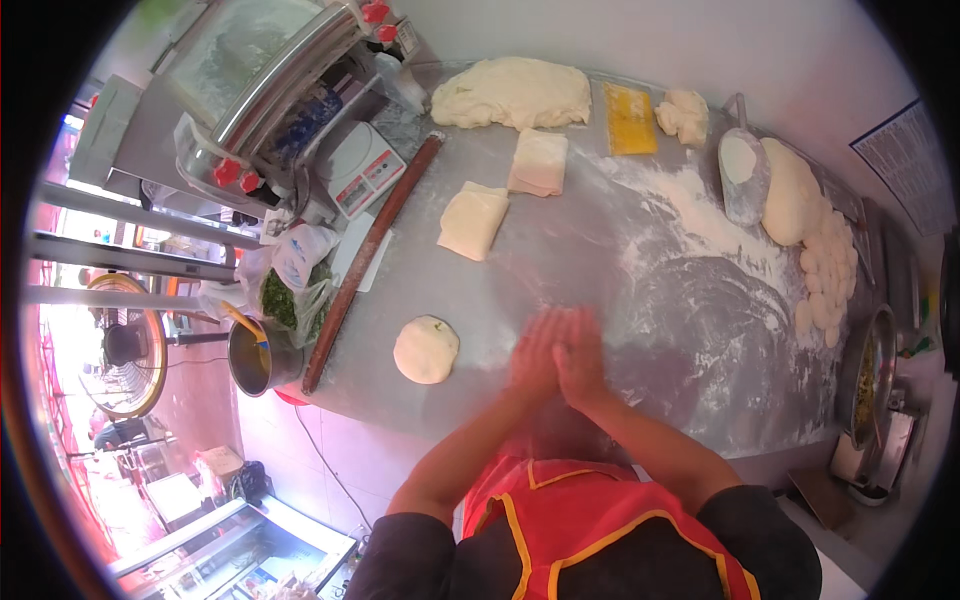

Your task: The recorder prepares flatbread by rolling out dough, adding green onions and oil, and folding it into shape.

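My left hand [535,352] and my right hand [580,351] are side by side, touching, over the grey metal work table [480,300]. Both are blurred, and whether anything lies beneath them or between the palms is hidden. Left of them sits a round flat dough disc [426,349] with a green fleck. Beyond my hands rest a folded dough piece [472,221] and another folded dough piece [538,163]. A large dough mass [514,94] lies at the far edge. Loose flour [705,210] is spread to the right.
A long wooden rolling pin [375,255] lies at left, near a digital scale [361,169] and a metal pot [259,356]. At right are a metal scoop [742,180], small dough balls [829,270] and a metal bowl [874,375]. A yellow packet [630,120] lies at the back.
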The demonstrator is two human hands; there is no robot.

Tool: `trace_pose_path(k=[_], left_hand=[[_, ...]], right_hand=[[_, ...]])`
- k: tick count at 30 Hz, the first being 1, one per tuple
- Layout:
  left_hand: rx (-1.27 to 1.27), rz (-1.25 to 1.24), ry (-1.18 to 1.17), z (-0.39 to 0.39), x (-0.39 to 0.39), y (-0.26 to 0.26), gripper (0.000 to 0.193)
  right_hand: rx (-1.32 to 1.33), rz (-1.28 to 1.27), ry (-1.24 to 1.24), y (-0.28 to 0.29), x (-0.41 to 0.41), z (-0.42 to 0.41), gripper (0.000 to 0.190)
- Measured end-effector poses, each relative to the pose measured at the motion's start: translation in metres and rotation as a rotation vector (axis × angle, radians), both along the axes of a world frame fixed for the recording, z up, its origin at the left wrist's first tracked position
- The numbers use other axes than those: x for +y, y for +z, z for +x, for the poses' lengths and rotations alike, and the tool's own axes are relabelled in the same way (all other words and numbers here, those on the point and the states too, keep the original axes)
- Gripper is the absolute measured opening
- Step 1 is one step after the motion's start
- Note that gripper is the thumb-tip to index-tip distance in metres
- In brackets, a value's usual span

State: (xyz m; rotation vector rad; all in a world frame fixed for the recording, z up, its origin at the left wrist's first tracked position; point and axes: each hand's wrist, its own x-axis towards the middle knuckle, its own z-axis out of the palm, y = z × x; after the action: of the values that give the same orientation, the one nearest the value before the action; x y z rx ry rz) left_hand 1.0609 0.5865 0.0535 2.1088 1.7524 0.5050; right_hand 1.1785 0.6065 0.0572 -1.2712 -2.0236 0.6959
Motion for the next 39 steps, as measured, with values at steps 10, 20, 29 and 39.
trace_pose_path(k=[10, 20, 29, 39], left_hand=[[-0.232, 0.128, 0.475, -0.154, 0.089, 0.048, 0.050], [-0.806, -0.334, 0.347, -0.090, 0.124, 0.030, 0.039], [-0.662, -0.424, 0.413, 0.014, 0.109, 0.049, 0.041], [-0.029, 0.069, -0.004, 0.054, 0.051, -0.001, 0.056]], right_hand=[[0.403, -0.821, -0.226, -0.006, 0.167, -0.149, 0.052], [0.157, -0.290, -0.278, 0.079, 0.143, -0.097, 0.039], [-0.177, 0.014, -0.304, 0.048, 0.087, 0.099, 0.038], [-0.150, 0.028, 0.021, 0.005, 0.033, 0.074, 0.056]])
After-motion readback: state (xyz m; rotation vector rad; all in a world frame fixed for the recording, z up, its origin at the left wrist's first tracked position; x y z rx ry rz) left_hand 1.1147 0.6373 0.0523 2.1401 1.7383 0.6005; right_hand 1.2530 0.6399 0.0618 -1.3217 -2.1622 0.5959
